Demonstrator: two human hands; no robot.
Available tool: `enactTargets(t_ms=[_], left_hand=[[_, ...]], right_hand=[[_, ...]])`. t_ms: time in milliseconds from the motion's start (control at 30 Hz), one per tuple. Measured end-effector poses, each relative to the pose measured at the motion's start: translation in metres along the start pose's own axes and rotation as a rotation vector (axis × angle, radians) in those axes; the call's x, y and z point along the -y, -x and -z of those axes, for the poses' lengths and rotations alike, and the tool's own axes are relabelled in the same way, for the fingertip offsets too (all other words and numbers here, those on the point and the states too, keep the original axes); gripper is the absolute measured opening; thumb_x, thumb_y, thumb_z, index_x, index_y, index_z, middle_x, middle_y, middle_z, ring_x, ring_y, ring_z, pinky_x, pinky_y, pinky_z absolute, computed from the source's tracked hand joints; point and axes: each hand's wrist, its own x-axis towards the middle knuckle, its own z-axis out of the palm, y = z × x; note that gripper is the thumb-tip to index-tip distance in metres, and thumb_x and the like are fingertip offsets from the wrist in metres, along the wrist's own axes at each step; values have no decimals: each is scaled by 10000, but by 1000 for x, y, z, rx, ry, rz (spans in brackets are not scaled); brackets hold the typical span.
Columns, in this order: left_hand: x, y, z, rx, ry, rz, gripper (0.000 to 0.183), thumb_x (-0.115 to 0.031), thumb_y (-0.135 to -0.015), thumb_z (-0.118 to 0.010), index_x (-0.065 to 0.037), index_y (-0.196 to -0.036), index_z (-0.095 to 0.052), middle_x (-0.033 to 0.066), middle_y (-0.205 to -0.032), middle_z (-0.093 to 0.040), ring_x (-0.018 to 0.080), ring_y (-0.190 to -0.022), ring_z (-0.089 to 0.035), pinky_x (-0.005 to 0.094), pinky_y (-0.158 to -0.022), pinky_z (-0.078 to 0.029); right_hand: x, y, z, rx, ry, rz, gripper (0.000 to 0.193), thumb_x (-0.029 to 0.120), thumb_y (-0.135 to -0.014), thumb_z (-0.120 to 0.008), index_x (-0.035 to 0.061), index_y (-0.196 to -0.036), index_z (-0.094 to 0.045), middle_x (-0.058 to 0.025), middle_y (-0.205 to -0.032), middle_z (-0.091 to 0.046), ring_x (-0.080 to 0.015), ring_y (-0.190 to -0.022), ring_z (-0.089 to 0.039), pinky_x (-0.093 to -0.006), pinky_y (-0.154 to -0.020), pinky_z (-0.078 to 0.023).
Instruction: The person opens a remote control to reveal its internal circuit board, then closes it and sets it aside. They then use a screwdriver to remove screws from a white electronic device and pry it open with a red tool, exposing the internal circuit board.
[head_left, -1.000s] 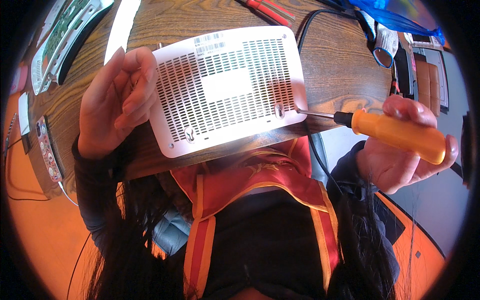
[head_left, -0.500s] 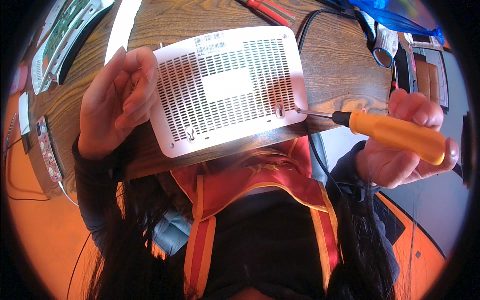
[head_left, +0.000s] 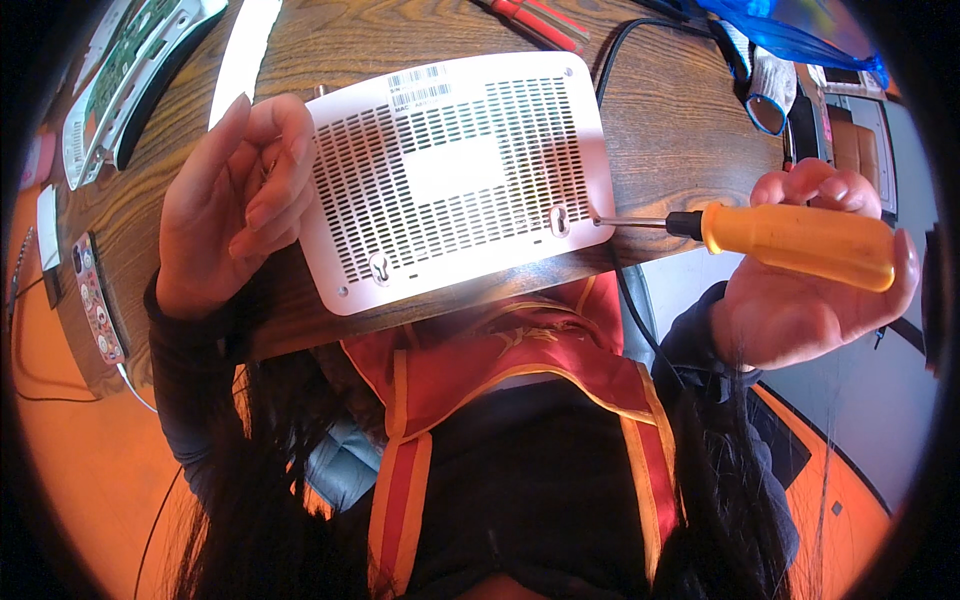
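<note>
A white router-like box (head_left: 455, 235) with a slotted underside faces me at the table's near edge. My left hand (head_left: 240, 195) is at its left side, fingers curled against the edge. Something small and thin glints between those fingers, too small to name. In my right hand (head_left: 815, 275) is a screwdriver (head_left: 800, 235) with a yellow handle, held by thumb and fingertips with the palm turned up. Its tip meets the box's lower right corner, at a screw hole. The handle points right, nearly level.
Behind the box lies a red-handled tool (head_left: 540, 22). A black cable (head_left: 612, 60) curves past on the right, near a glove (head_left: 770, 85) and a blue plastic bag (head_left: 800, 40). Far left sit an opened casing with a green circuit board (head_left: 130, 65) and a phone (head_left: 97, 305).
The screwdriver's handle end has risen, bringing the shaft closer to level. My right fingers have shifted around the handle. The left hand and the box stay where they were.
</note>
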Motion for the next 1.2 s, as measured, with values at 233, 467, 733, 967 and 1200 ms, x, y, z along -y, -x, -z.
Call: enactTargets(t_ms=[233,467,733,967,1200], left_hand=[[0,0,0,-3,-8,-1,367,-330,-960,-234,-20,-892,-420,-30,-514,-359,35,-349,-273,152,-326,-200],[0,0,0,-4,9,6,365,-328,-960,-236,-19,-891,-419,-30,-513,-364,35,-349,-277,151,-329,-205],[1,0,-1,-15,8,4,352,-330,-958,-251,-28,-888,-418,-32,-517,-369,32,-350,-279,148,-331,-210],[-3,4,3,-58,94,31,336,-279,-961,-270,6,-985,-446,-29,-546,-402,21,-342,-293,135,-331,-234],[-14,4,6,-186,336,-103,411,-245,-960,-295,39,-1256,-329,104,-1017,-587,55,-738,-587,94,-429,-357]], right_hand=[[0,4,3,-143,185,-19,413,180,-874,-473,139,-1264,-343,-207,-1033,-533,-280,-900,-570,-390,-672,-520],[-1,3,6,-145,169,-36,407,187,-871,-481,131,-1252,-350,-210,-1021,-538,-278,-909,-566,-385,-684,-519],[-2,3,4,-157,119,-36,394,183,-871,-479,113,-1240,-359,-202,-997,-536,-274,-907,-565,-370,-667,-526],[-12,-21,2,-291,389,-37,338,49,-843,-489,-14,-1172,-448,-172,-1004,-584,-245,-857,-601,-350,-722,-520],[-77,-50,-13,335,424,-472,307,11,-759,-619,64,-1056,-563,-61,-878,-594,-114,-707,-554,-234,-602,-466]])
